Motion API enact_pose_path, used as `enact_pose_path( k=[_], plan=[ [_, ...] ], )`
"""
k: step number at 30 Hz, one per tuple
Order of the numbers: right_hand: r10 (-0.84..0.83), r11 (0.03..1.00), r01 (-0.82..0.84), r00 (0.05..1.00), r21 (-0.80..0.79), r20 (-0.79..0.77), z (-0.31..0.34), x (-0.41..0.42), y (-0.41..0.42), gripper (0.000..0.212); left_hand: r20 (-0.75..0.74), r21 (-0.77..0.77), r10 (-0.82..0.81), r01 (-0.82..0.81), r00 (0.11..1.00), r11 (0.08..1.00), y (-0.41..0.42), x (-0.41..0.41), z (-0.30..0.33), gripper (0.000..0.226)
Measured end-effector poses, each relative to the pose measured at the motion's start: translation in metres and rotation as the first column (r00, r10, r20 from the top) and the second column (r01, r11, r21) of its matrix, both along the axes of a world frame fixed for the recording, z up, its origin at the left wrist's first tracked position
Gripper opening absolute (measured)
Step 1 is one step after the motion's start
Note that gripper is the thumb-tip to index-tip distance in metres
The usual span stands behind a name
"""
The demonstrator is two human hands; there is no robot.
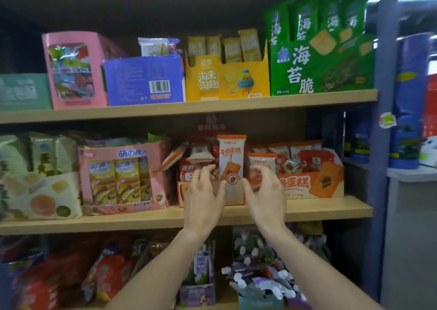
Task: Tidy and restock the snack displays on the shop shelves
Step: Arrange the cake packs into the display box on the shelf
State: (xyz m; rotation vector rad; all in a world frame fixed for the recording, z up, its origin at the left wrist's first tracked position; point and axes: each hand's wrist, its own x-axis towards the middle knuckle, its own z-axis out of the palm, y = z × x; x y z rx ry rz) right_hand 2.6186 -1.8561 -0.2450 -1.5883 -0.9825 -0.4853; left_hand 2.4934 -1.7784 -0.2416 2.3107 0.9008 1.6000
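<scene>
An orange-and-white cake packet (231, 158) stands upright in the orange display box (307, 186) on the middle shelf (331, 209), taller than the packets around it. My left hand (203, 191), with a gold ring, is just left of it, thumb by its lower left corner and loosely curled fingers touching red packets (189, 167). My right hand (266, 191) mirrors it on the right, thumb near the lower right corner. Neither hand wraps round the packet.
A pink box of stick biscuits (123, 179) stands left of the orange box. The top shelf carries pink, blue, yellow (227, 80) and green (321, 68) cartons. Loose packets fill the bottom shelf (260, 274). A blue upright post (378, 144) borders the right.
</scene>
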Motion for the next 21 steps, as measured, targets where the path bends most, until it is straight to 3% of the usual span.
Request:
enact_pose_path(
  k=[8,13,21],
  plan=[
    [-0.115,0.993,0.116,0.992,0.031,-0.042,0.002,0.042,-0.032,0.033,0.031,0.087,-0.019,0.016,0.999,0.996,-0.019,0.018,-0.002,0.043],
    [0.012,0.989,-0.015,1.0,0.149,0.019,0.022,0.031,-0.026,0.037,0.15,-0.013,0.079,-0.078,0.985,0.997,-0.02,0.016,-0.002,0.049],
    [0.19,0.974,-0.206,0.968,0.093,0.163,0.045,-0.024,0.013,0.043,0.292,0.04,0.298,-0.322,0.909,0.946,-0.007,-0.014,0.017,0.047]
  ],
)
